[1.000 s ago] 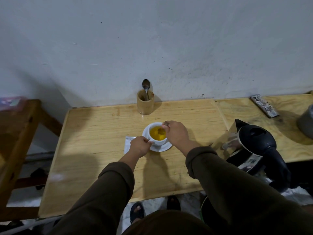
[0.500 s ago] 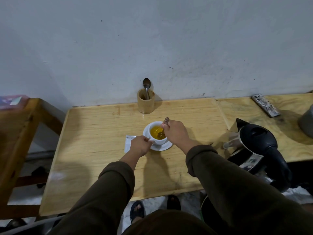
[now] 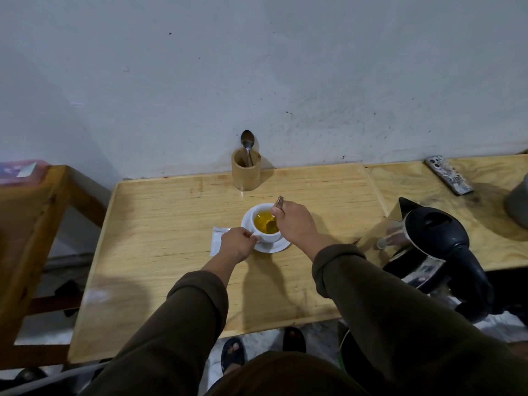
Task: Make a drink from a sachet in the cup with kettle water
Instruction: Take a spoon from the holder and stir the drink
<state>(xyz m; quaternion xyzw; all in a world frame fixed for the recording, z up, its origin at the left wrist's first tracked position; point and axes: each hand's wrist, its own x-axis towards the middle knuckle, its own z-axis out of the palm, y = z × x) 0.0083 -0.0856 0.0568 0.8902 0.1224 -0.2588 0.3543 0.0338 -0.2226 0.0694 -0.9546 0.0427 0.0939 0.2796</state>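
White ceramic cup (image 3: 267, 235) of yellow drink gripped by left hand (image 3: 236, 244); metal spoon (image 3: 275, 215) pinched in right hand (image 3: 295, 224), dipped in. Black kettle (image 3: 434, 247) stood right.

A plain home corner: scuffed white wall (image 3: 257, 67), plywood table (image 3: 171, 252), kettle (image 3: 434, 247), phone (image 3: 448, 179).

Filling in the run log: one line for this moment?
step: stirring | right hand: holds spoon in cup | left hand: steadies cup | drink: yellow | kettle: set down
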